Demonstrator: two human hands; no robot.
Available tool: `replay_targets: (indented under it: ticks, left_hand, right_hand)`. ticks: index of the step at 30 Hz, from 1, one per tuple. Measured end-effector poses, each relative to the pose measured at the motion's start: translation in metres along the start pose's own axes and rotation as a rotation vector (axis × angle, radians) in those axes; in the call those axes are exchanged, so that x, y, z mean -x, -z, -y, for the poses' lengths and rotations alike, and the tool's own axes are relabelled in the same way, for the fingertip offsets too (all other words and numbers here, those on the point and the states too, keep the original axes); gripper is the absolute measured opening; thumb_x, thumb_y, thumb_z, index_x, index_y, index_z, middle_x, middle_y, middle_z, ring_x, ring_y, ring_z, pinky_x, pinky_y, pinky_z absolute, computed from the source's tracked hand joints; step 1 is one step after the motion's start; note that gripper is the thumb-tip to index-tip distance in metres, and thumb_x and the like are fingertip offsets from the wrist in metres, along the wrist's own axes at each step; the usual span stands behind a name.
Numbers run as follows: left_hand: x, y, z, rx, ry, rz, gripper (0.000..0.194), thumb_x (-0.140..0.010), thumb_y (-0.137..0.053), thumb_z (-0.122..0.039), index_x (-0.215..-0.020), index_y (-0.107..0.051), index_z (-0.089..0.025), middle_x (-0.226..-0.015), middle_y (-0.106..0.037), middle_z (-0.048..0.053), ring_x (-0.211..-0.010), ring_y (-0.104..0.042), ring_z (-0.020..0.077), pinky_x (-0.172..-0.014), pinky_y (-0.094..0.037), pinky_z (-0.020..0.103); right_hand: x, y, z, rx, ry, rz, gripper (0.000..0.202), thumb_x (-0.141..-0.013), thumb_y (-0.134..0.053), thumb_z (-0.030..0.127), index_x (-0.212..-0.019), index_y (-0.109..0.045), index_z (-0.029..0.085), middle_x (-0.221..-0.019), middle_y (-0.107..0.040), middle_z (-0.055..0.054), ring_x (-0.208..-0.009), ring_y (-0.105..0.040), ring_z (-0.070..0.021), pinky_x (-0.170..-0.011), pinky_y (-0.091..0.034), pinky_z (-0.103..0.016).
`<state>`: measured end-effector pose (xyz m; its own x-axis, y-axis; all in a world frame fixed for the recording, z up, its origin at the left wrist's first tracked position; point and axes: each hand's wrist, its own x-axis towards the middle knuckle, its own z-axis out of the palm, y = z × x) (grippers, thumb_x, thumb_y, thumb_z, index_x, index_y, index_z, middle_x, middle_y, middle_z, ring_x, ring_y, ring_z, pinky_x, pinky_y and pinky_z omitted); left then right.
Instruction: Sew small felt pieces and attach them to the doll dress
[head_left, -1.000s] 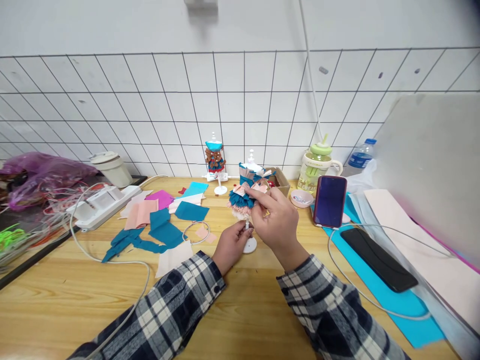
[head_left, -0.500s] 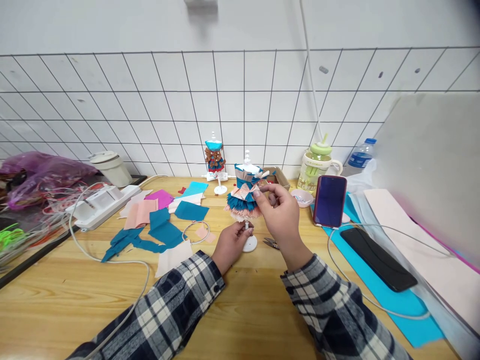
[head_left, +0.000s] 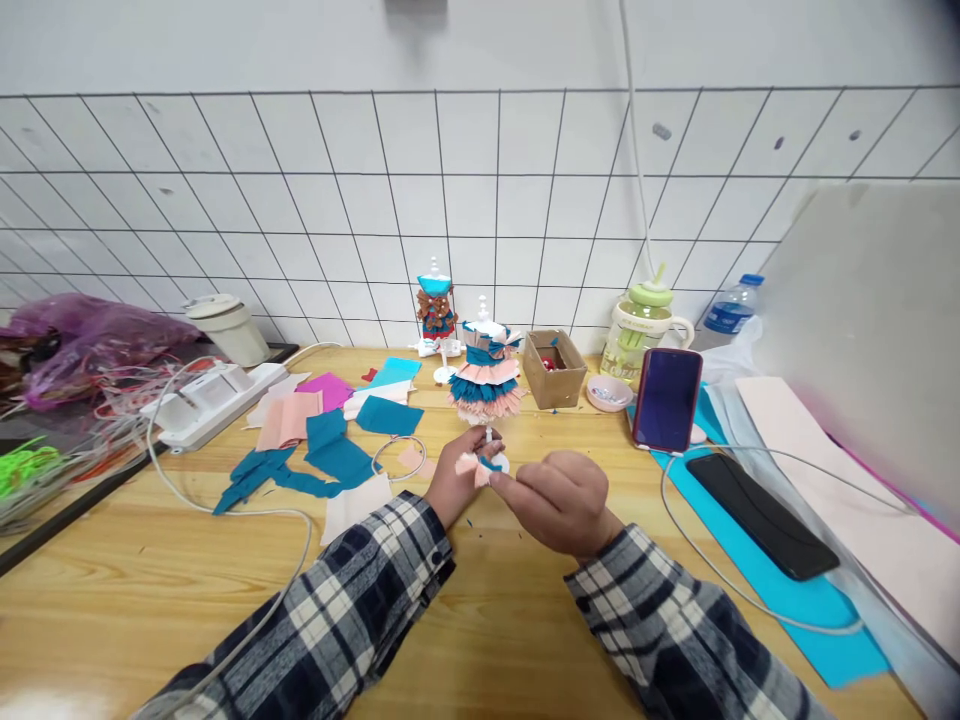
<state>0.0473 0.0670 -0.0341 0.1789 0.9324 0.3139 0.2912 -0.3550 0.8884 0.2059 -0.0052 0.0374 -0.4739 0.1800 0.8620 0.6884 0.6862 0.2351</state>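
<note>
A miniature dress form (head_left: 484, 375) stands before me in a layered teal and peach crepe-paper dress. My left hand (head_left: 454, 482) is closed on its thin white stem, just above the round base (head_left: 503, 464), which is partly hidden. In front of the stem, my right hand (head_left: 559, 500) pinches a small peach and teal paper bow (head_left: 474, 470) between thumb and finger, apart from the dress. Behind and to the left is a second dress form (head_left: 436, 310) in blue, brown and red.
Teal paper pieces (head_left: 334, 450) and a bangle-like ring (head_left: 398, 457) lie left. A cardboard box (head_left: 555, 370), pink dish (head_left: 610, 392), green-lidded cup (head_left: 649, 325) and propped phone (head_left: 666, 400) stand right. A power strip (head_left: 221, 405) and white cable (head_left: 296, 515) occupy the left side.
My right hand has come down from the dress front, taking the bow off it towards me. The left hand stays at the stem. The box shows more fully, and the small scissors are now hidden.
</note>
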Motion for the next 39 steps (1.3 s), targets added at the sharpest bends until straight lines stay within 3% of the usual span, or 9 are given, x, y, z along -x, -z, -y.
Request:
replay_targets:
  ticks: [6,12,14,17,21,25,29,34,39]
  left_hand:
    - [-0.01,0.002,0.012,-0.206,0.035,0.073,0.028,-0.085,-0.048,-0.039,-0.088,-0.065,-0.017,-0.083,-0.07,0.006,-0.077,-0.064,0.0196,-0.067,-0.046,0.027]
    - [-0.003,0.011,-0.01,-0.593,0.01,0.026,0.042,-0.081,-0.053,-0.044,-0.11,-0.061,-0.015,-0.107,-0.065,0.015,-0.106,-0.055,0.0316,-0.089,-0.04,0.042]
    - [0.002,0.027,-0.021,-0.782,0.027,0.043,0.045,-0.08,-0.053,-0.044,-0.116,-0.058,-0.018,-0.109,-0.064,0.015,-0.109,-0.051,0.0355,-0.088,-0.038,0.047]
    - [0.011,0.066,-0.031,-0.959,-0.001,0.164,0.031,-0.082,-0.049,-0.041,-0.1,-0.066,-0.024,-0.105,-0.066,0.011,-0.104,-0.052,0.0343,-0.086,-0.037,0.046]
    - [0.021,0.119,-0.025,-1.069,0.106,0.266,0.028,-0.076,-0.053,-0.047,-0.09,-0.067,-0.027,-0.1,-0.067,0.007,-0.1,-0.055,0.0335,-0.078,-0.039,0.041]
    - [0.022,0.135,-0.012,-1.117,0.193,0.3,0.019,-0.076,-0.053,-0.036,-0.086,-0.065,-0.025,-0.097,-0.067,0.006,-0.098,-0.057,0.0318,-0.078,-0.039,0.04]
    - [0.02,0.129,-0.008,-1.054,0.17,0.272,0.017,-0.081,-0.047,-0.034,-0.083,-0.06,-0.022,-0.095,-0.067,0.008,-0.096,-0.059,0.0304,-0.076,-0.04,0.039]
    - [0.019,0.119,-0.011,-0.556,0.19,0.036,0.021,-0.089,-0.037,-0.034,-0.097,-0.05,-0.02,-0.083,-0.07,0.005,-0.081,-0.063,0.0221,-0.073,-0.043,0.033]
    - [0.021,0.103,-0.011,0.013,0.197,-0.236,0.034,-0.087,-0.045,-0.04,-0.112,-0.048,-0.016,-0.092,-0.072,0.009,-0.088,-0.063,0.0194,-0.081,-0.044,0.033]
  right_hand:
    - [0.049,0.005,0.006,-0.025,-0.059,0.466,0.013,-0.089,-0.054,0.024,-0.077,-0.06,0.022,-0.064,-0.055,0.001,-0.064,-0.045,-0.0128,-0.061,-0.032,-0.029]
    - [0.056,-0.002,0.0,0.053,-0.158,0.664,0.023,-0.094,-0.044,0.029,-0.076,-0.055,0.02,-0.075,-0.058,-0.002,-0.07,-0.047,-0.0145,-0.06,-0.027,-0.03]
    - [0.057,-0.003,-0.002,0.065,-0.202,0.698,0.023,-0.095,-0.041,0.029,-0.078,-0.056,0.02,-0.077,-0.058,-0.002,-0.071,-0.048,-0.0144,-0.061,-0.027,-0.03]
    - [0.058,-0.002,-0.002,0.016,-0.239,0.759,0.023,-0.095,-0.041,0.031,-0.081,-0.057,0.021,-0.078,-0.059,-0.001,-0.072,-0.05,-0.0137,-0.061,-0.027,-0.028]
    - [0.056,-0.003,0.003,-0.091,-0.306,0.794,0.019,-0.092,-0.046,0.034,-0.087,-0.06,0.022,-0.083,-0.062,-0.002,-0.077,-0.055,-0.0138,-0.063,-0.03,-0.027]
    - [0.054,-0.005,0.005,-0.255,-0.508,0.753,0.019,-0.085,-0.057,0.04,-0.094,-0.061,0.024,-0.084,-0.065,0.0,-0.078,-0.059,-0.0139,-0.063,-0.034,-0.025]
    - [0.058,-0.005,-0.001,-0.304,-0.687,0.649,0.021,-0.086,-0.053,0.04,-0.093,-0.061,0.022,-0.08,-0.066,-0.001,-0.073,-0.059,-0.014,-0.064,-0.037,-0.025]
    - [0.066,-0.004,-0.012,-0.269,-0.831,0.505,0.018,-0.086,-0.052,0.035,-0.091,-0.063,0.022,-0.079,-0.066,-0.001,-0.072,-0.06,-0.014,-0.063,-0.04,-0.024]
    - [0.067,-0.003,-0.013,-0.28,-0.674,0.549,0.017,-0.086,-0.051,0.027,-0.091,-0.067,0.022,-0.083,-0.067,-0.002,-0.079,-0.06,-0.015,-0.067,-0.041,-0.025]
